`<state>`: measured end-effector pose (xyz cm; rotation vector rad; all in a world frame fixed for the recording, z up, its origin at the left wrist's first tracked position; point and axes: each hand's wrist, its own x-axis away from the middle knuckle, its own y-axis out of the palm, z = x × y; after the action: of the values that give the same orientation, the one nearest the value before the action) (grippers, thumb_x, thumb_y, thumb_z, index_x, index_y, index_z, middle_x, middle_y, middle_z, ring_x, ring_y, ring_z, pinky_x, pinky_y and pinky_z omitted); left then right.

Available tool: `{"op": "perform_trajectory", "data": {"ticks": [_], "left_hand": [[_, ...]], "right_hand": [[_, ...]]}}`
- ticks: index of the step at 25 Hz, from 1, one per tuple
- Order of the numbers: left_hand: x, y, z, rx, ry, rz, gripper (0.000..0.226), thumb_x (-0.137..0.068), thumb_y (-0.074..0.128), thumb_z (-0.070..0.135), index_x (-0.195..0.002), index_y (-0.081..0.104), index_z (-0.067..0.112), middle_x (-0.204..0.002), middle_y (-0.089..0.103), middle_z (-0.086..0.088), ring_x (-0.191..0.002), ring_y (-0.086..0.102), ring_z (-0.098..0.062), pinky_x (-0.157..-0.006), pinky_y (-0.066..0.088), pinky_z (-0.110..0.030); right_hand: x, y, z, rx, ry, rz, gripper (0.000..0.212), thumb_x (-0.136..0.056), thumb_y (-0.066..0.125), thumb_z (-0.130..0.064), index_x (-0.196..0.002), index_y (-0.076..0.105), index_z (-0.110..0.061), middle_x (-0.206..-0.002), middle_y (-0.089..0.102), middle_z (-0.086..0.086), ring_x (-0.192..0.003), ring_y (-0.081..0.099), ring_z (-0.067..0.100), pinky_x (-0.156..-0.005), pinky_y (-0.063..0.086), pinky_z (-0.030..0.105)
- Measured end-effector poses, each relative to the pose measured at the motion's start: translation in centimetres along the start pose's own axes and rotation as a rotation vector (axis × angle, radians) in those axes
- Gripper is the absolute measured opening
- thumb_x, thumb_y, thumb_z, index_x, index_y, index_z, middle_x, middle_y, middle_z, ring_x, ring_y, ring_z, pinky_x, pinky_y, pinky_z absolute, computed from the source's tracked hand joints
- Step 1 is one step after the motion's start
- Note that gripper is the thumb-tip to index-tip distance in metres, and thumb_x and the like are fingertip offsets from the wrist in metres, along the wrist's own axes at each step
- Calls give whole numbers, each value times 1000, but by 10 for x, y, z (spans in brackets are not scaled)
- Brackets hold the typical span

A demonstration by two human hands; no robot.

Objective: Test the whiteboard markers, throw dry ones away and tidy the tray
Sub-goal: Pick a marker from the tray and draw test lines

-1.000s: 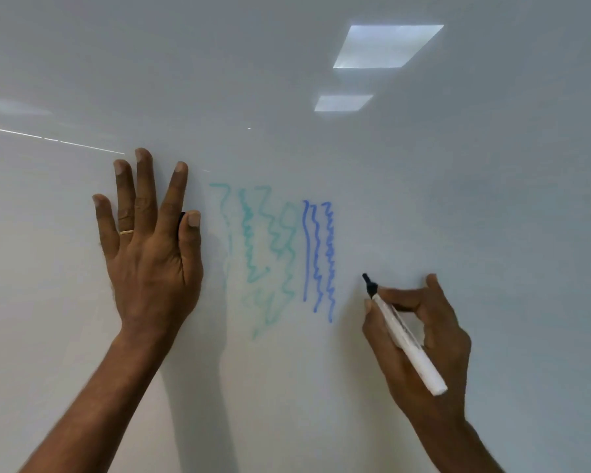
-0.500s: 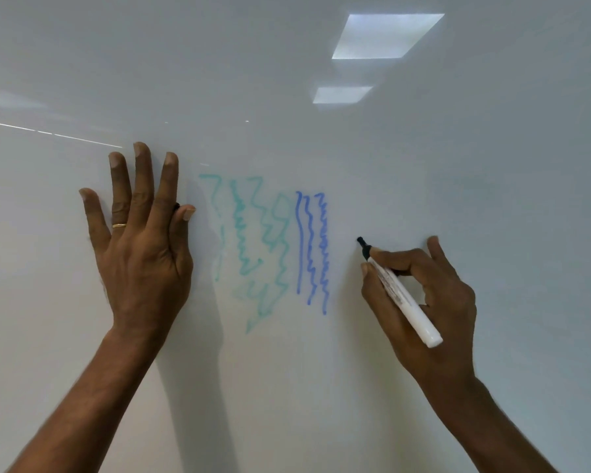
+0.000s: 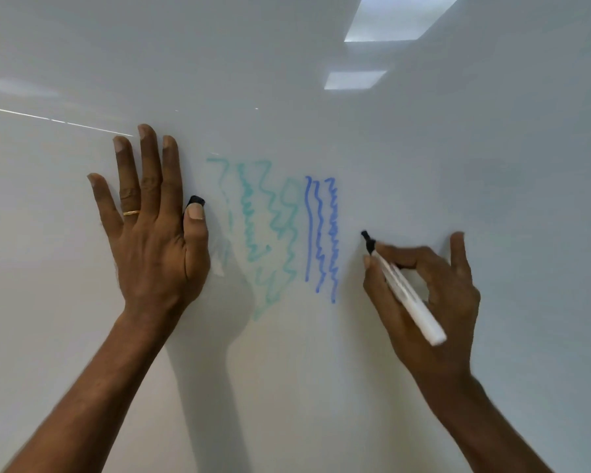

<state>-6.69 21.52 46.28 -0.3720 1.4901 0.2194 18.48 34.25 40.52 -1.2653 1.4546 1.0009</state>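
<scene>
My right hand [image 3: 434, 291] grips a white marker [image 3: 406, 295] with a black tip, and the tip touches the whiteboard [image 3: 423, 148] just right of the blue squiggles [image 3: 321, 233]. No black line shows at the tip. My left hand [image 3: 151, 227] lies flat against the board with fingers spread, and a black marker cap [image 3: 195, 201] is pinched under its thumb. Faint teal squiggles [image 3: 270, 230] run between the left hand and the blue lines.
The glossy board fills the whole view and reflects two ceiling lights [image 3: 389, 25] at the upper right. The tray and the other markers are out of view.
My right hand has carried the marker tip upward along the board beside the blue lines. The left hand has stayed pressed in place with the cap.
</scene>
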Motion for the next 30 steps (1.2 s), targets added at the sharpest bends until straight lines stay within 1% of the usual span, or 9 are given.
{"op": "perform_trajectory", "data": {"ticks": [3,6,10,14,18,20,24,27,30], "left_hand": [[0,1,0,-9,-11,-1,59,-111,13,39,-165,13,13,-173,10,-12,-160,5,-34,-127,3,-63],[1,2,-2,18,1,23,56,-113,26,39,-164,20,17,-172,14,-13,-160,8,-34,-127,3,-61],[2,3,-4,45,-9,49,53,-113,33,37,-163,27,20,-172,17,-13,-160,9,-33,-127,5,-61],[3,5,-4,59,-5,62,52,-113,33,38,-162,28,21,-171,18,-12,-160,10,-32,-128,5,-60],[4,4,-4,88,-16,71,52,-113,34,38,-162,30,20,-171,20,-12,-160,12,-33,-128,5,-60],[4,4,-3,87,-14,71,52,-113,33,38,-162,29,19,-171,20,-13,-160,12,-33,-127,6,-61],[4,3,-4,59,-5,49,55,-113,24,40,-163,25,18,-171,18,-13,-160,10,-33,-127,5,-61],[4,4,-1,58,-14,61,55,-113,23,41,-163,25,18,-171,18,-12,-160,10,-32,-127,6,-61],[5,5,-3,43,-17,65,55,-113,23,41,-163,25,19,-172,18,-11,-160,10,-31,-128,5,-59]], "right_hand": [[-38,4,-11,-53,-27,-20,10,-91,76,-18,-97,70,-12,-96,75,-6,-81,73,14,-120,17,58],[-63,6,-18,-56,-56,-20,9,-92,74,-20,-98,69,-15,-96,75,-8,-81,72,11,-118,20,59],[-26,5,-13,41,-77,-55,10,-85,76,-15,-86,68,-9,-82,71,-2,-70,69,16,-118,19,63],[11,0,4,56,15,-20,12,-77,76,-8,-80,65,-7,-76,69,0,-62,66,20,-120,19,63],[31,4,4,134,-44,-52,9,-73,71,-7,-71,62,-8,-62,60,-1,-53,57,18,-115,23,68],[12,5,2,143,-59,-3,12,-77,73,-10,-76,62,-14,-67,64,-1,-56,60,19,-115,25,66],[-51,10,-10,-19,-95,64,7,-87,77,-13,-91,71,-10,-89,74,-4,-77,72,16,-113,28,64],[-71,6,-7,-63,-132,71,7,-85,76,-10,-89,71,-9,-90,73,-10,-78,71,11,-110,33,64],[-62,5,-2,-124,-76,84,7,-82,75,-10,-87,70,-9,-90,66,-25,-77,67,1,-101,42,68]]}}
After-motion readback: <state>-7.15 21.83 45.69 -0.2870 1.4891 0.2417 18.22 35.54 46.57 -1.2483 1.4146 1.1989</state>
